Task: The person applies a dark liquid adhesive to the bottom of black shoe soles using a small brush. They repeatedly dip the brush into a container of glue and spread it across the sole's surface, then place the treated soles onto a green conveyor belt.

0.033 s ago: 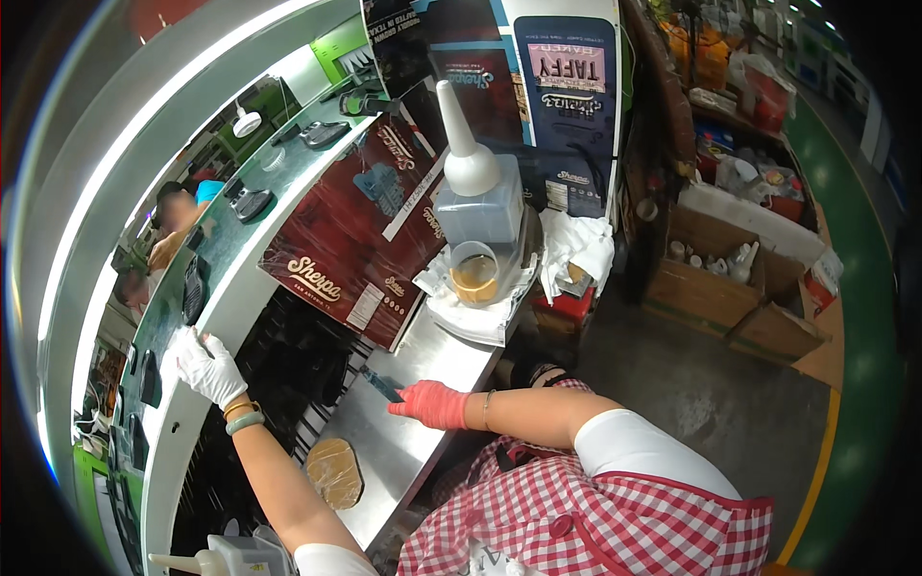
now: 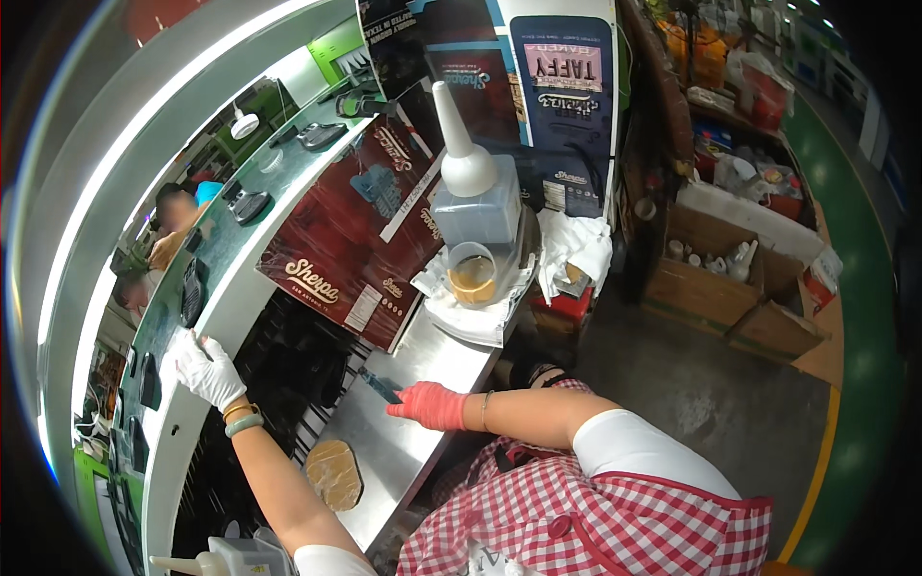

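Observation:
My left hand (image 2: pixel 206 370), in a white glove with bare fingertips showing, rests open on the white rim of the green conveyor (image 2: pixel 223 252). Its fingers stretch toward the belt, and glare washes out their tips. Over the metal bench (image 2: pixel 384 422), my right hand (image 2: pixel 429 404) in a pink glove is closed around a slim teal tool (image 2: pixel 379 386) whose exact kind is unclear. The tool points away to the left. Between my arms lies a flat, tan, rounded pad (image 2: pixel 333 475) on the bench. Black shoe soles (image 2: pixel 194 291) sit spaced along the belt.
Beyond my right hand stand a squeeze bottle (image 2: pixel 475 206) with a white nozzle and a clear cup (image 2: pixel 472 272) of amber liquid, on white cloths. Dark red cardboard (image 2: pixel 331 250) leans beside the belt. Another bottle (image 2: pixel 226 557) is at lower left. Cardboard boxes (image 2: pixel 706 278) occupy the right-hand floor.

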The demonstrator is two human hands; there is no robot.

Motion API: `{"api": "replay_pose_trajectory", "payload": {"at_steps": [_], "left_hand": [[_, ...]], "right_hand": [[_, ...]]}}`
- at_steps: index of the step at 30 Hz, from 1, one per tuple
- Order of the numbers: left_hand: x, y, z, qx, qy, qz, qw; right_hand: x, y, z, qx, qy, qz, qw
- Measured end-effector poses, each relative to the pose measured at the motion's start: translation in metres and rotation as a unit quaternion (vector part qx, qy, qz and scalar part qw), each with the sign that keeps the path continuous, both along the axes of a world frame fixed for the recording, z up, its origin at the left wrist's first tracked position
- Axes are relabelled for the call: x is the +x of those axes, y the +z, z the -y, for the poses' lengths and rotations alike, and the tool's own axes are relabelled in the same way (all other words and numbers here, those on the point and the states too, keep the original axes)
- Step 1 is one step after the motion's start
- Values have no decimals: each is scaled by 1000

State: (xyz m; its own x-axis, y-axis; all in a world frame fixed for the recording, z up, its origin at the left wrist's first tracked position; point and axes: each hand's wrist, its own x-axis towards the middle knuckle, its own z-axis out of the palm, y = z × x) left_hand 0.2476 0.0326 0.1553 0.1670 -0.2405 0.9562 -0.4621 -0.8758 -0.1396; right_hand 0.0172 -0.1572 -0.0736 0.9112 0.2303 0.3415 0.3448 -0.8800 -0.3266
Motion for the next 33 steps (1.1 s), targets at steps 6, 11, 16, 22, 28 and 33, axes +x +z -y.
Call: {"api": "replay_pose_trajectory", "payload": {"at_steps": [6, 11, 16, 22, 28, 33], "left_hand": [[2, -2, 0, 22, 24, 43, 999], [-4, 2, 6, 8, 4, 17, 1000], [8, -4, -3, -4, 44, -47, 998], [12, -9, 0, -3, 53, -28, 998], [11, -9, 4, 1, 61, 16, 998], [18, -13, 0, -3, 62, 9, 998]], "right_hand": [[2, -3, 1, -13, 4, -3, 1000], [4, -10, 2, -14, 2, 19, 1000], [3, -13, 1, 1, 6, 36, 999], [10, -19, 2, -10, 6, 19, 1000], [4, -10, 4, -19, 10, 3, 1000], [5, -10, 5, -32, 17, -1, 999]]}}
